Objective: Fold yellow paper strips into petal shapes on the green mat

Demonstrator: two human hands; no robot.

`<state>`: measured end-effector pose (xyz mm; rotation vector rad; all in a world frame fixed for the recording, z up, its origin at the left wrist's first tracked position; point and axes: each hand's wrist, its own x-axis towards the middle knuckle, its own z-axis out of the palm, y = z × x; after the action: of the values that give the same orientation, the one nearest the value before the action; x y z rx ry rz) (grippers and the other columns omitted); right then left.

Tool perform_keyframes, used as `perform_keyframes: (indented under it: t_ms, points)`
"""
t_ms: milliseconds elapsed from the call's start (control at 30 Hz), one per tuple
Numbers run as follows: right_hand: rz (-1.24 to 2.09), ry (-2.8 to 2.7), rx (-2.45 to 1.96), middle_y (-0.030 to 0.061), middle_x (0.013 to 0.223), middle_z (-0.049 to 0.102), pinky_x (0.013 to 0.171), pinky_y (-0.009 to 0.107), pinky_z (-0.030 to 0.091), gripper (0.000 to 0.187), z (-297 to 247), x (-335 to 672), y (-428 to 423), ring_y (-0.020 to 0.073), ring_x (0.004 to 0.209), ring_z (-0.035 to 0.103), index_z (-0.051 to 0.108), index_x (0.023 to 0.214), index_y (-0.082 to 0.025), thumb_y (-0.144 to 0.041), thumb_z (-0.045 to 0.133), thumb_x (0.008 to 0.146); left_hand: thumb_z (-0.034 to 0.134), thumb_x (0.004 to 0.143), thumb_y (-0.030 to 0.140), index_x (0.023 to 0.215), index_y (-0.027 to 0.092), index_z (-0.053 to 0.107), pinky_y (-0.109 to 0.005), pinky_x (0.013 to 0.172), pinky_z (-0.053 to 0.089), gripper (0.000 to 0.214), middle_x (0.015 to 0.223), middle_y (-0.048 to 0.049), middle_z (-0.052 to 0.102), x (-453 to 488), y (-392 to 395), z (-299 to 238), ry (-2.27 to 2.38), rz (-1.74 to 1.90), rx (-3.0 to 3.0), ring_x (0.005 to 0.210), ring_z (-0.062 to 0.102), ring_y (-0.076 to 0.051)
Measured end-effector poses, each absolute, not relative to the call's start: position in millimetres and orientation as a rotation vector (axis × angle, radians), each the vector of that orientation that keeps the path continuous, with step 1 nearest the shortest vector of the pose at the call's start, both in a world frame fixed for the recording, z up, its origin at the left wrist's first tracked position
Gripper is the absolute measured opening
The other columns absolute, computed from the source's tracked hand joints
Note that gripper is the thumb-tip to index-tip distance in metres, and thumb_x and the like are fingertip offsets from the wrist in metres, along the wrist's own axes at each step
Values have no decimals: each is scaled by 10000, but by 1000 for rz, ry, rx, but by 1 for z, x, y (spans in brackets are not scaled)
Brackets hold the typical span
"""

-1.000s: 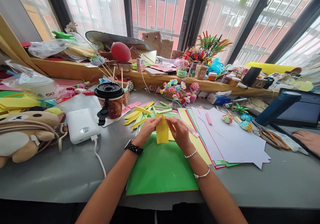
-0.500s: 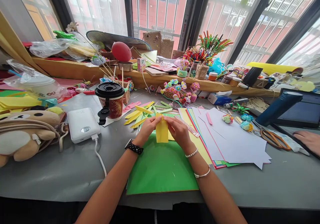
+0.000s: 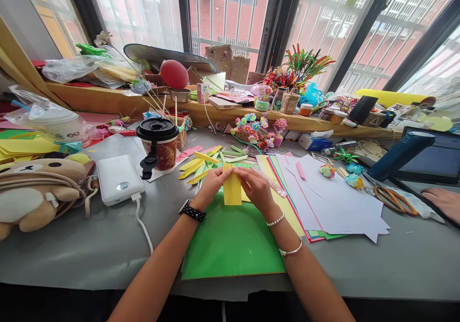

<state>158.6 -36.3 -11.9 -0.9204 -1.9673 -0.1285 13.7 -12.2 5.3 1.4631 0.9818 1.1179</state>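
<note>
A yellow strip of paper hangs upright between my hands, pinched near its top end. My left hand is closed on its left edge, with the thumb against the paper. From the other side my right hand grips the same strip with its fingertips. Beneath them lies a green sheet on the grey table. Just beyond my hands is a loose pile of folded yellow and green paper pieces.
A lidded coffee cup and a white power bank stand left. White and coloured sheets are stacked right, near scissors. Another person's hand rests at the far right. Paper flowers sit at the back.
The yellow paper strip has shifted very slightly; both hands keep their grip in almost the same place.
</note>
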Motion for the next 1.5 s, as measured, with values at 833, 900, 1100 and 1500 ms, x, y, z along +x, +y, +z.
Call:
perform_keyframes:
  t_ms: [833, 900, 1100, 1500]
  points:
    - [925, -1371, -1043, 67, 1079, 574, 895, 392, 359, 187, -6, 167, -28, 232, 1061, 470, 670, 694, -194, -366, 621, 640, 440, 714, 437, 584, 142, 563, -201, 469, 296, 344, 549, 14, 499, 13, -11, 1, 973, 902, 1928, 517, 419, -109]
    - [919, -1366, -1039, 69, 1079, 573, 897, 393, 353, 177, -6, 167, -28, 232, 1060, 470, 671, 689, -193, -357, 624, 640, 431, 722, 431, 594, 140, 560, -201, 475, 299, 343, 550, 14, 494, 13, -11, 1, 973, 886, 1938, 519, 418, -109]
    - [883, -1351, -1052, 67, 1085, 566, 874, 388, 374, 153, -6, 166, -29, 230, 1045, 480, 664, 672, -195, -338, 620, 640, 431, 723, 425, 569, 141, 536, -201, 475, 295, 339, 549, 12, 483, 14, -12, 2, 967, 883, 1944, 527, 415, -110]
    - [1102, -1256, -979, 74, 1123, 542, 865, 374, 392, 162, -5, 166, -29, 236, 1057, 469, 666, 666, -183, -331, 646, 605, 431, 717, 436, 595, 137, 567, -196, 454, 285, 350, 546, 8, 486, 14, -14, 3, 900, 856, 1898, 521, 402, -107]
